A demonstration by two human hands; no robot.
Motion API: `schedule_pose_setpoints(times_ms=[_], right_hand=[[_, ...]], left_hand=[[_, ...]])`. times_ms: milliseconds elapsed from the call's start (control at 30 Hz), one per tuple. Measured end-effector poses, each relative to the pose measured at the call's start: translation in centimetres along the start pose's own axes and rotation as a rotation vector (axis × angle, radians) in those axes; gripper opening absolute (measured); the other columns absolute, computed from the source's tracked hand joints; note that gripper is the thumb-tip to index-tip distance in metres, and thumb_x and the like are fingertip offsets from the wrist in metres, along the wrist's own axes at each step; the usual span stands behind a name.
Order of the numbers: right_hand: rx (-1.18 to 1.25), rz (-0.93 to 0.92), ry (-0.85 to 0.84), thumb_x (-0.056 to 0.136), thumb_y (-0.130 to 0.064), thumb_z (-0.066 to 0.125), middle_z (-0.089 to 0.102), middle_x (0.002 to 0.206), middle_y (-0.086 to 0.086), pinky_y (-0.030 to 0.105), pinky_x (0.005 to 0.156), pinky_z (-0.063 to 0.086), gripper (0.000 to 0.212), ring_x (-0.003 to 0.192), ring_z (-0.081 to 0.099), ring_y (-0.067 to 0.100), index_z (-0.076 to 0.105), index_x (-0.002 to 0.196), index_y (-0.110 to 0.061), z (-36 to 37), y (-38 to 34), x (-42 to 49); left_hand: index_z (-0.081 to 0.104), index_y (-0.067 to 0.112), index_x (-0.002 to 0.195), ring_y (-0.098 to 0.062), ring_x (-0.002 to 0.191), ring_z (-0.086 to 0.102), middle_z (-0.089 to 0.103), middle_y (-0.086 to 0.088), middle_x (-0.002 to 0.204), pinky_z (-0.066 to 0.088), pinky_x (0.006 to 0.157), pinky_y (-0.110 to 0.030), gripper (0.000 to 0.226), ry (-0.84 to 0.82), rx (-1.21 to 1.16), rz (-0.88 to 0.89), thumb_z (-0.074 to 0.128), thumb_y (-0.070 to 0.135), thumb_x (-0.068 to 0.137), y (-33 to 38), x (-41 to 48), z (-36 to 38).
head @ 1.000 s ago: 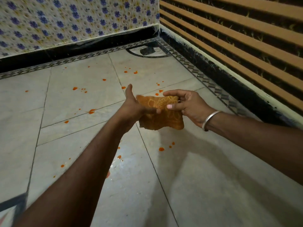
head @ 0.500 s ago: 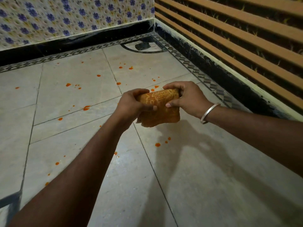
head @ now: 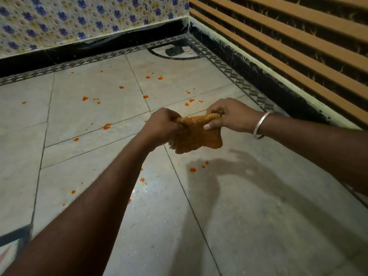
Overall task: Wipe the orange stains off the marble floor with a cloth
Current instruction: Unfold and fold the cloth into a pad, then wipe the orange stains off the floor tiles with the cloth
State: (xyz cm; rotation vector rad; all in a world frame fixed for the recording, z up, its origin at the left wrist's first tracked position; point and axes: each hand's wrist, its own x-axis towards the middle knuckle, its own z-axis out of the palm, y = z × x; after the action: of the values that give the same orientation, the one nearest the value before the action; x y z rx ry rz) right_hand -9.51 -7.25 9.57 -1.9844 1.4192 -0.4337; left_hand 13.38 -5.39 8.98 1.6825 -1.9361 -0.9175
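Observation:
An orange-brown cloth (head: 196, 136) hangs folded in the air above the marble floor (head: 249, 216). My left hand (head: 162, 128) grips its upper left edge. My right hand (head: 229, 116), with a silver bangle on the wrist, pinches the upper right edge. The cloth's top is bunched into a roll between both hands. Orange stains dot the floor: one drop (head: 192, 169) lies just below the cloth, a smear (head: 107, 126) sits to the left, and several more spots (head: 160, 77) are scattered toward the far wall.
A flower-patterned wall (head: 79, 22) with a black skirting closes the far side. A wall of horizontal wooden slats (head: 288, 42) runs along the right. A patterned border strip (head: 235, 76) edges the floor. A dark inlay (head: 175, 51) marks the corner.
Both hands have folded and rolled the cloth's top edge tighter, and my left hand has closed from open-thumbed to a fist on it. The view has shifted slightly.

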Motion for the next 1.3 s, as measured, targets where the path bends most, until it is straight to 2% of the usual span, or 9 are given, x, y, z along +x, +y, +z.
schedule_pose_setpoints(times_ms=[100,233,500,567,700,833,933,1033,1300], right_hand=[[0.171,0.031,-0.058,0.085,-0.03,0.078,0.073,0.096,0.004,0.024,0.075,0.057,0.023,0.09,0.069,0.014,0.071,0.1,-0.014,-0.8,0.6,-0.3],[0.104,0.041,-0.134,0.077,-0.012,0.084,0.074,0.097,0.004,0.023,0.071,0.06,0.032,0.09,0.072,0.015,0.066,0.103,-0.015,-0.8,1.5,-0.2],[-0.248,-0.171,0.222,0.074,-0.006,0.079,0.059,0.097,-0.001,0.038,0.075,0.056,0.029,0.087,0.057,0.017,0.061,0.094,-0.019,2.4,4.7,-0.2],[-0.305,-0.173,0.114,0.077,-0.004,0.073,0.059,0.104,0.005,0.035,0.074,0.048,0.031,0.093,0.057,0.024,0.062,0.103,-0.017,5.0,7.0,-1.5],[-0.439,-0.12,-0.411,0.074,-0.008,0.068,0.058,0.11,0.007,0.036,0.081,0.047,0.031,0.1,0.058,0.028,0.066,0.105,-0.014,8.9,10.2,-4.2],[-0.233,-0.067,-0.085,0.08,-0.024,0.056,0.059,0.109,0.002,0.041,0.088,0.049,0.026,0.103,0.059,0.026,0.066,0.102,-0.018,7.9,11.5,-3.9],[-0.363,0.135,0.007,0.099,-0.029,0.051,0.037,0.155,0.015,0.043,0.118,0.029,0.043,0.147,0.028,0.033,0.054,0.14,-0.015,7.3,13.0,-3.1],[-0.433,0.347,-0.075,0.106,-0.048,0.032,-0.003,0.17,0.008,0.051,0.124,0.007,0.062,0.156,-0.008,0.029,0.016,0.161,-0.023,8.2,14.4,-2.8],[-0.51,0.34,0.082,0.098,-0.056,-0.002,-0.008,0.169,-0.001,0.048,0.126,-0.004,0.066,0.155,-0.011,0.017,-0.005,0.16,-0.034,13.0,17.6,-4.1]], left_hand=[[0.075,0.01,0.111,-0.026,0.102,0.07,0.075,-0.01,0.105,0.062,0.089,-0.04,0.017,-0.084,-0.16,-0.022,0.072,0.012,0.094,-0.5,-0.1,-0.6],[0.071,0.014,0.121,-0.022,0.107,0.069,0.072,-0.005,0.111,0.06,0.088,-0.032,0.027,-0.164,-0.107,-0.003,0.069,0.005,0.096,-1.0,0.1,0.3],[0.075,0.017,0.127,-0.014,0.105,0.067,0.076,-0.005,0.119,0.046,0.082,-0.016,0.033,0.139,0.131,0.218,0.068,0.006,0.096,-2.7,0.9,4.4],[0.072,0.019,0.131,-0.019,0.113,0.067,0.073,-0.006,0.128,0.048,0.091,-0.025,0.036,0.044,0.212,0.231,0.066,0.006,0.097,-4.8,-0.2,6.8],[0.064,0.018,0.141,-0.026,0.143,0.046,0.054,-0.007,0.152,0.039,0.115,-0.035,0.052,-0.342,0.42,0.207,0.061,0.002,0.092,-8.4,-2.8,10.6],[0.077,0.009,0.113,-0.023,0.117,0.058,0.072,-0.012,0.119,0.049,0.098,-0.041,0.035,-0.078,0.343,0.307,0.061,0.021,0.085,-8.1,-2.5,10.7],[0.054,0.013,0.15,-0.023,0.148,0.035,0.05,-0.013,0.157,0.031,0.121,-0.045,0.052,-0.001,0.307,0.245,0.05,0.035,0.102,-7.0,-2.1,11.7],[0.007,0.034,0.167,-0.022,0.161,-0.011,-0.003,0.0,0.175,-0.005,0.129,-0.05,0.068,-0.144,0.464,0.224,0.02,0.06,0.105,-6.8,-1.7,14.3],[-0.018,0.042,0.161,-0.031,0.157,-0.025,-0.022,-0.002,0.171,-0.017,0.121,-0.065,0.076,-0.144,0.691,0.155,-0.011,0.074,0.092,-7.1,1.0,20.1]])
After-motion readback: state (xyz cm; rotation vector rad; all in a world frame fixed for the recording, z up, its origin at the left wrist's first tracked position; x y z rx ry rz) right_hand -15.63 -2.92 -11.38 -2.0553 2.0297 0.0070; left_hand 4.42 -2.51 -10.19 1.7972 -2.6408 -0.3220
